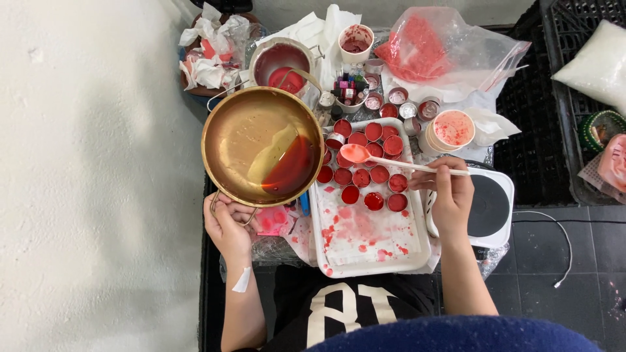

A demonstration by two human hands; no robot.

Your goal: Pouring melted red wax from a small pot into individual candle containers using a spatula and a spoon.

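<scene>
my left hand [227, 225] is closed tight around the wire handle of the brass pan [262, 146], which i hold tilted just left of the white tray [372, 244], its lip over the tray's left edge; a pool of red liquid [288, 167] sits in the pan's lower right side. my right hand [450, 195], on the right of the tray, pinches the handle of a white spoon [357, 153] between closed fingers and thumb, and the spoon reaches left across the tray so its bowl, wet with pale red, hovers over the small round cups [368, 163] near the pan's lip. i count about sixteen of these cups filled red on the far half of the tray, though those under the pan's edge are partly hidden. the near half of the tray holds only red splashes. beyond the tray stand a few more cups [407, 107], about six, a paper cup [451, 130] with pink contents just off its far right corner, a second paper cup [355, 42] further back, a steel pot [284, 65] with red inside, and one clear bag [443, 49] of pink bits. one white hot plate [489, 205] lies right of the tray, past my right hand.
</scene>
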